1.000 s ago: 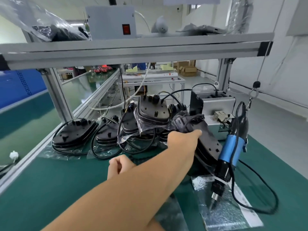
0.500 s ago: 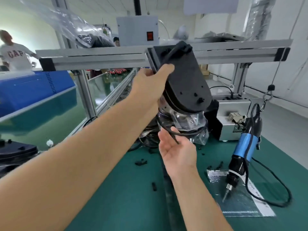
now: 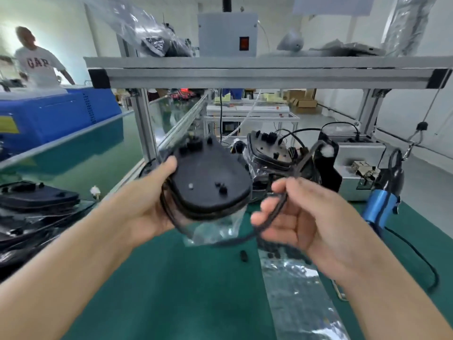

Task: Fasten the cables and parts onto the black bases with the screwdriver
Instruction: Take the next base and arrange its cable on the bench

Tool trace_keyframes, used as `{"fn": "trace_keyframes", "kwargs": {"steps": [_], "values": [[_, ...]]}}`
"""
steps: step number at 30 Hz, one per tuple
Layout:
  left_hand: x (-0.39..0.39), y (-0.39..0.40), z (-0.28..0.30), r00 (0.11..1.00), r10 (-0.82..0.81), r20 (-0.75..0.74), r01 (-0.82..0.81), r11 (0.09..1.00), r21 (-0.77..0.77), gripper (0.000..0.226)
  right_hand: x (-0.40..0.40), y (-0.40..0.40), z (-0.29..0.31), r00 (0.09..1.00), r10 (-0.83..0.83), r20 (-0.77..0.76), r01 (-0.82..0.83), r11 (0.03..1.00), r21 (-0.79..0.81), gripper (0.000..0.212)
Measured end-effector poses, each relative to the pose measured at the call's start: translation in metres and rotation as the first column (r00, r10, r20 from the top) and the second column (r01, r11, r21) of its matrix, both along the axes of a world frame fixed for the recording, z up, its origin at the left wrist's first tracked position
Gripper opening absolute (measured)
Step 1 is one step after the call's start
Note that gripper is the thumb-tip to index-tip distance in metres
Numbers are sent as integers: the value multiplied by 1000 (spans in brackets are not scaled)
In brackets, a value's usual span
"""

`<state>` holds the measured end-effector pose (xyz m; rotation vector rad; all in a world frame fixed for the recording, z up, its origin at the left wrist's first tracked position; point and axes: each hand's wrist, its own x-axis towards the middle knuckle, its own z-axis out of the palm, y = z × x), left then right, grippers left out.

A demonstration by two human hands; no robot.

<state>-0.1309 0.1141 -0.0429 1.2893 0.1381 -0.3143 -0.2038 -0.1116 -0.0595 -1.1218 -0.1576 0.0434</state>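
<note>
My left hand grips a black teardrop-shaped base by its left edge, holding it above the green table with its flat side towards me. A clear plastic bag hangs under it. A black cable runs from the base across my right hand, whose fingers curl around it; the hand is blurred. The blue electric screwdriver hangs at the right, untouched. More black bases with cables are piled behind.
A stack of black bases lies at the left. A grey metal box stands at the back right. Small black parts and a strip of clear film lie on the green mat. An aluminium frame shelf spans overhead. A person stands far left.
My left hand has brought the base down from in front of the shelf to chest height. My right hand moved from under the bag to take the cable at the right.
</note>
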Motion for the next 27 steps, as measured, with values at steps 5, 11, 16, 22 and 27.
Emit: {"fn": "trace_keyframes", "kwargs": {"steps": [5,11,16,22,27], "values": [[-20,10,-58,965,-189,-182,231,942,243,41,-27,6,-17,980,201,-19,-198,941,-275,17],[-35,-5,-88,884,-418,-207,464,835,295,47,-21,16,-12,980,197,27,-171,905,-389,19],[-30,-8,-86,879,-447,-167,472,763,442,47,-13,18,0,965,246,90,-194,902,-386,19],[-29,-6,-90,900,-431,-63,386,721,576,44,-2,32,14,953,274,130,-186,867,-462,20],[-18,17,-67,931,-250,266,30,779,626,48,-12,69,0,936,341,82,-238,791,-564,14]]}}
